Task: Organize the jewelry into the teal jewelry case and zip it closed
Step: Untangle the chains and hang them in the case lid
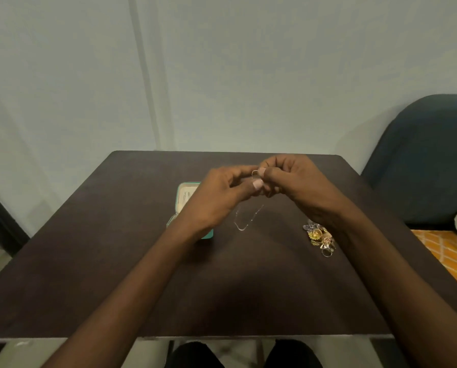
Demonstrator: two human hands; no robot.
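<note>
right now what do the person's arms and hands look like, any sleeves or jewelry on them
Both forearms are bare up to the frame edge: no sleeves, watch or bracelets show. The left hand and right hand wear no visible rings. The nails look short with a pale pinkish tint.

Both hands (pixel 259 181) pinch a thin chain (pixel 244 220) above the dark table (pixel 89 261).

Case (pixel 181 200) left on table (pixel 89 261), jewelry pile (pixel 319 236) right

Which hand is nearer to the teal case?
Left. The left hand is above the open teal case, partly covering it. The right hand is further right; both pinch the thin chain.
</note>
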